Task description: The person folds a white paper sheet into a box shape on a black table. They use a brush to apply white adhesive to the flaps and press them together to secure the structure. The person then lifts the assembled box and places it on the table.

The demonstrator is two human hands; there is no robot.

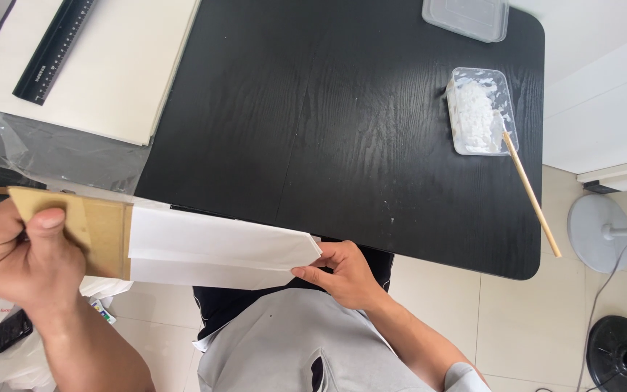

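A long folded piece, brown cardboard [88, 221] at its left end and white paper [212, 250] over the rest, is held level in front of the black table [313, 123]. My left hand [19, 254] grips the brown end, thumb on top. My right hand [342, 272] pinches the white end between thumb and fingers near the table's front edge.
A clear plastic tub of white paste [479, 110] with a wooden stick [531, 192] leaning out sits at the right of the table; a clear lid [466, 16] lies behind it. A black ruler [52, 47] rests on white sheets [110, 80] far left. Fan bases [607, 229] stand on the floor.
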